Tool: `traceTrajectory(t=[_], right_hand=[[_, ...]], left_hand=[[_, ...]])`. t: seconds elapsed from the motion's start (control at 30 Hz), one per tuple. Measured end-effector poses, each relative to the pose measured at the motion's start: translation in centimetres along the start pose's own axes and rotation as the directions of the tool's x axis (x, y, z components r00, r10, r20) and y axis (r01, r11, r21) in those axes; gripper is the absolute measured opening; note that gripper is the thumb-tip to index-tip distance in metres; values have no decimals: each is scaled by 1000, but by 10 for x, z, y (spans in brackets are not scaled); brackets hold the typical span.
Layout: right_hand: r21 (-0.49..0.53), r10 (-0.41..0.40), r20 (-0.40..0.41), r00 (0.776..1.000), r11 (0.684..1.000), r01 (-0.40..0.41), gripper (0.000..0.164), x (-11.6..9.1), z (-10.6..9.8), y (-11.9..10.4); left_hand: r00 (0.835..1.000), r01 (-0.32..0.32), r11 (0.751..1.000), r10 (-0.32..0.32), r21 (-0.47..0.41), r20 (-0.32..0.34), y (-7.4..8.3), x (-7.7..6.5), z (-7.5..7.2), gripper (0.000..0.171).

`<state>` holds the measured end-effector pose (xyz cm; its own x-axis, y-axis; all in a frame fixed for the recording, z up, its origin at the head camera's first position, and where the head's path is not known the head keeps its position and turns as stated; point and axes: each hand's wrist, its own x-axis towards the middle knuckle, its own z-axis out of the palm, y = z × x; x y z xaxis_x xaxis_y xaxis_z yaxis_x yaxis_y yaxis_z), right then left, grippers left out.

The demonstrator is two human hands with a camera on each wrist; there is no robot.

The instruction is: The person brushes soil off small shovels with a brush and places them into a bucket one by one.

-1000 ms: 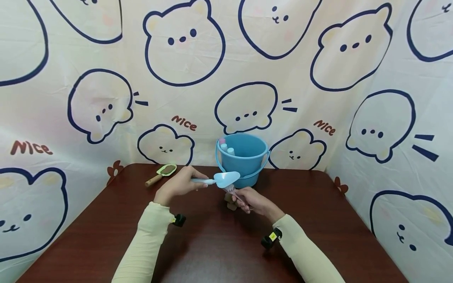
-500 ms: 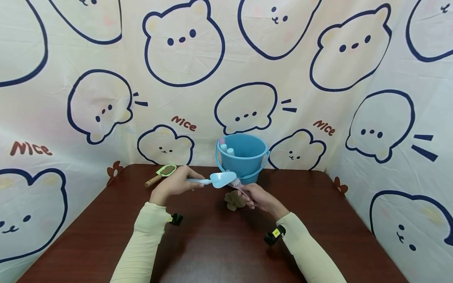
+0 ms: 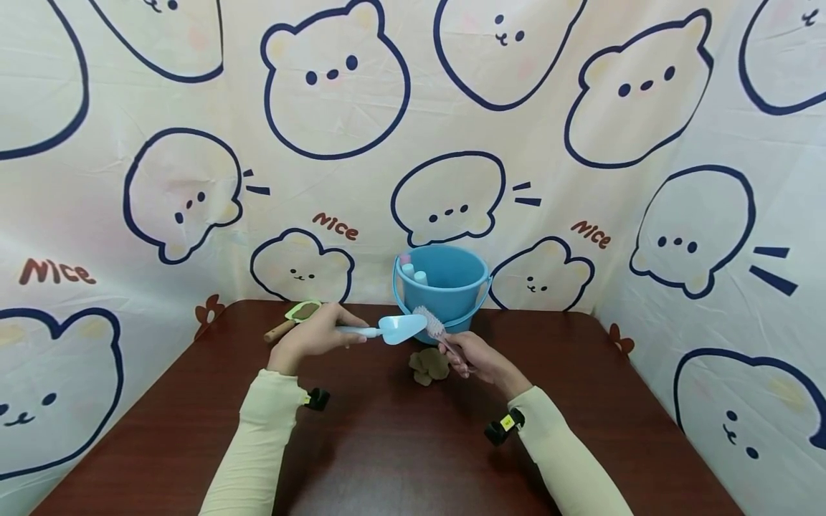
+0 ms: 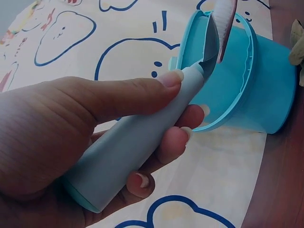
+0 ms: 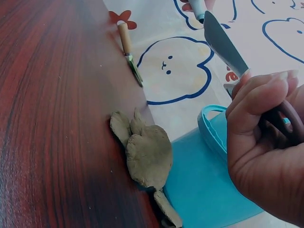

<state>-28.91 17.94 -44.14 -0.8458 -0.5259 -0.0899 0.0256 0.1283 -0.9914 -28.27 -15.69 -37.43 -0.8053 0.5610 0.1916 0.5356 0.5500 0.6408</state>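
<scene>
My left hand (image 3: 319,333) grips the pale handle of a light blue trowel (image 3: 400,330), thumb along the top and fingers curled beneath. The trowel is held above the table, its blade pointing right. Across from it, my right hand (image 3: 477,355) holds a pinkish brush (image 3: 434,326) by its handle, bristle head up at the tip of the blade. In the left wrist view the brush (image 4: 225,21) overlaps the blade's edge. Below both tools, flat lumps of brown clay (image 5: 149,156) lie on the table. The right fingers hide much of the brush handle.
A blue bucket (image 3: 445,301) stands behind the clay, with pink and light blue handle ends (image 3: 413,271) sticking up inside it. Back left lies a green scoop (image 3: 279,330) with a wooden handle, partly behind the left hand. A printed cloth (image 3: 335,86) encloses the dark table (image 3: 387,459).
The brush has moved from under the trowel blade to beside its tip, as my right hand shifted right and up. My left hand drifted slightly left with the trowel. More clay shows.
</scene>
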Motion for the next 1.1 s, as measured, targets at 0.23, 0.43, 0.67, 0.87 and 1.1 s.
traceTrajectory(t=[0.23,0.43,0.67,0.87,1.1], right_hand=[[-7,12,27,1000,1000,-12,38,3,8,4],[-10,50,61,997,999,-49,39,9,24,11],[-37,77,96,992,997,-74,35,13,42,18],[-17,64,118,991,998,-63,33,12,49,18],[0,57,115,992,998,-58,34,10,47,13]], left_hand=[[999,-43,999,43,-15,-8,2,2,0,20],[998,-53,999,52,-8,-24,4,4,5,21],[999,-55,998,54,-14,-4,4,10,13,19],[998,-63,998,63,-21,-1,5,12,17,17],[998,-56,998,56,-14,11,6,12,18,19]])
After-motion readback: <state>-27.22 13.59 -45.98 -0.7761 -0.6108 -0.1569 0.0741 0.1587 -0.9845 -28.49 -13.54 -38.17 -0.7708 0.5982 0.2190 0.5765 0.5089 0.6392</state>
